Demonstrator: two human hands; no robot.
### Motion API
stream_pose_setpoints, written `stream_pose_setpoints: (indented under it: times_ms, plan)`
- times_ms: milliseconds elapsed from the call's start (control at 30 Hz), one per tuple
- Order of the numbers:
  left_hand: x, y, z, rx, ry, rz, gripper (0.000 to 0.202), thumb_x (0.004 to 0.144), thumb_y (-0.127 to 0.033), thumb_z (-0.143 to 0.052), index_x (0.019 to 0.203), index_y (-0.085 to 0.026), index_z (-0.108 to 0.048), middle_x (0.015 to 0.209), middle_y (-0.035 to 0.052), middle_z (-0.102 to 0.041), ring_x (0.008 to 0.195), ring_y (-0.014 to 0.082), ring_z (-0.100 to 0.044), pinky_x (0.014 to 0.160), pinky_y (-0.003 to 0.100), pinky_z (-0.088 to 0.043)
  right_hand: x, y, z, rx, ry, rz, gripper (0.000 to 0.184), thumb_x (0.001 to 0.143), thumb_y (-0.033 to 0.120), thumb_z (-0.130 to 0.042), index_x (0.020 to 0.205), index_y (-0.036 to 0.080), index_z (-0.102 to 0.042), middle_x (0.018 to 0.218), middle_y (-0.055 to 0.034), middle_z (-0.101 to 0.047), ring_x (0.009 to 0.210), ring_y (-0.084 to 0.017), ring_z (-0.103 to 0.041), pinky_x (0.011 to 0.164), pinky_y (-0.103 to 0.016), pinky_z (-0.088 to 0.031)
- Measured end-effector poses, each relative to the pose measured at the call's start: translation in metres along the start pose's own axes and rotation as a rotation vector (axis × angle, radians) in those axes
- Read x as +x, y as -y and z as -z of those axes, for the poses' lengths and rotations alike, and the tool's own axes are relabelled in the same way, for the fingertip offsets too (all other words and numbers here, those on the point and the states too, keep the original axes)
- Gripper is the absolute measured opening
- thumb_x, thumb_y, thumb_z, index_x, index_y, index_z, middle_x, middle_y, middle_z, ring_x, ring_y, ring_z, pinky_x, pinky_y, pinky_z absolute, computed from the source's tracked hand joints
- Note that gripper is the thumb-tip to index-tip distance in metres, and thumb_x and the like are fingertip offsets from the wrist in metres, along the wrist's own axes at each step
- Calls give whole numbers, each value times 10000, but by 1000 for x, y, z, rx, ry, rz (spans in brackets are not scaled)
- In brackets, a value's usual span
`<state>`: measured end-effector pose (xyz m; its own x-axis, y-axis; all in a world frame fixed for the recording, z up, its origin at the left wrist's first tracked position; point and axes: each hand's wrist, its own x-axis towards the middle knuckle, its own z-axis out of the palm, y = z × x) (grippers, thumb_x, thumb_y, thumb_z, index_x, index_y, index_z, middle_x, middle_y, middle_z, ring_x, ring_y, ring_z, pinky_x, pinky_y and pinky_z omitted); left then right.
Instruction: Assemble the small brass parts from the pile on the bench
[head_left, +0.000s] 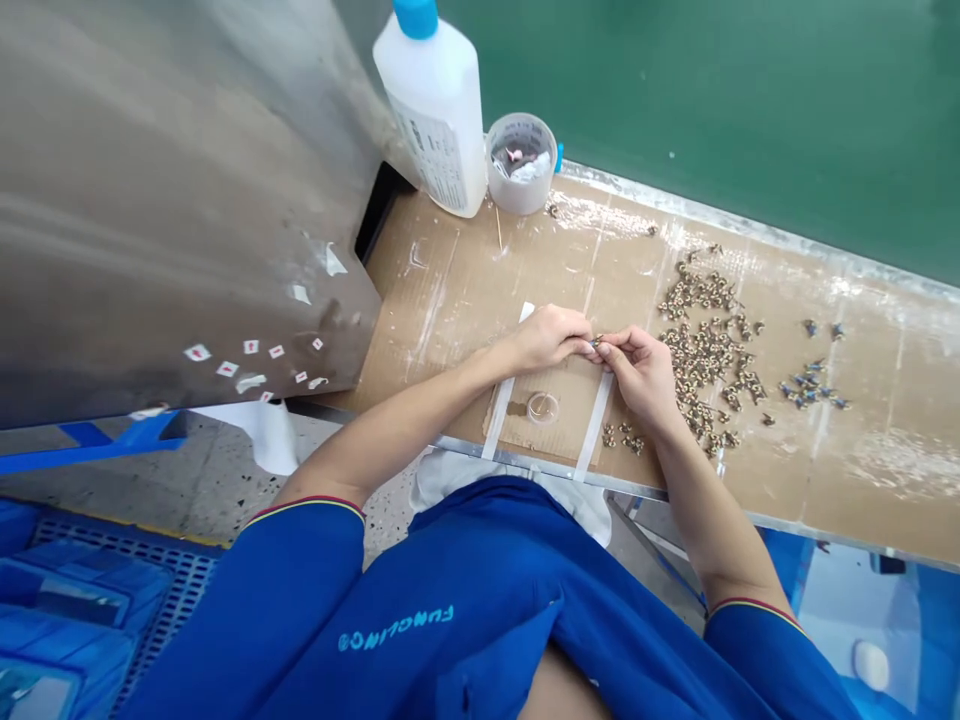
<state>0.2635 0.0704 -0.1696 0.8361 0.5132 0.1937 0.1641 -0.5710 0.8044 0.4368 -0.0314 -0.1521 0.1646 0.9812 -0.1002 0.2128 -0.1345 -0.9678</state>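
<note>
While forearms (420,405) angle inward, left hand (547,338) and right hand (637,375) pinch a fitting (596,342)

Factory assembly bench (885,500) with brass fittings (705,350)

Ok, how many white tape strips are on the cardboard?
2 white tape strips: one left of the clear round dish, one right of it. Others may be hidden.

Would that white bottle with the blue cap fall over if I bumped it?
The white plastic bottle with the blue cap looks tall for its narrow base, so it might tip. Its smooth sides could probably feel slippery.
</note>
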Motion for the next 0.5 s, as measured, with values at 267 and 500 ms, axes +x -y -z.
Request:
stream_pose_setpoints:
  times_ms: [267, 500]
  plan:
    - [-2, -3, 0, -21, -4, -5, 208, 930, -178, -567, 761, -146, -685, 758, 47, -681, 718, 159, -605, 686, 267, -412, -2, -1, 0, -49, 12, 64, 240, 858, 437, -768, 762, 238, -674, 746, -20, -744, 700, -182, -697, 638, -310, -560]
    - [-1, -2, -3, 9, 5, -49, 223, 908, -160, -509, 756, -155, -672, 761, 56, -663, 722, 181, -600, 663, 292, -401, -2, -7, 3, -90, 50, 86, 205, 874, 387, -740, 758, 244, -649, 734, -13, -740, 664, -179, -693, 610, -305, -533]
